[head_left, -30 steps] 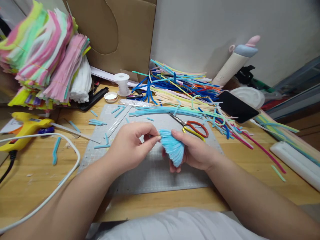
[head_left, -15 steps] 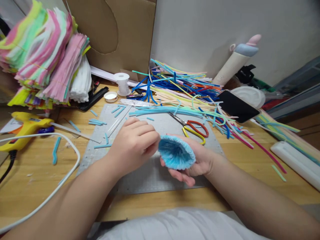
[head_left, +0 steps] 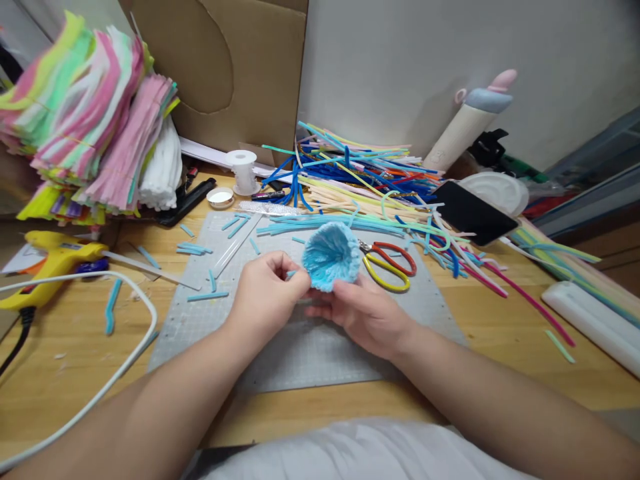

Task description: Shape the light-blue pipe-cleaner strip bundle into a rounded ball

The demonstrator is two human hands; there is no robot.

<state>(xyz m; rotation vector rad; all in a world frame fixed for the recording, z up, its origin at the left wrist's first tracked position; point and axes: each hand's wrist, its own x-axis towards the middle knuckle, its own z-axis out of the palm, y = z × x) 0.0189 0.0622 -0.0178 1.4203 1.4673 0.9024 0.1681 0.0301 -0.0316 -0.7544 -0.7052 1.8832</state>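
Observation:
A light-blue cup-shaped piece of fuzzy pipe cleaner [head_left: 333, 257] is raised over the cutting mat, its hollow mouth tilted toward me. My right hand [head_left: 367, 310] holds it from below and the right, thumb against the lower rim. My left hand [head_left: 270, 287] is closed in a pinch beside the cup's left edge. A bit of blue pipe cleaner [head_left: 291, 274] shows between its fingertips; whether it joins the cup I cannot tell. Just behind the cup lie scissors [head_left: 387, 267] with red and yellow handles, their blades partly hidden by it.
Short blue pipe cleaner pieces [head_left: 195, 249] lie about the grey cutting mat [head_left: 300, 360]. A yellow glue gun [head_left: 63, 260] with a white cable is at left. Behind are piled pipe cleaners [head_left: 360, 167], a spool [head_left: 243, 172] and a black phone [head_left: 473, 212].
The cup has risen and turned, its mouth now facing me more, and shifted slightly left. My right hand has changed from an open palm under it to gripping its rim. My left hand moved slightly down.

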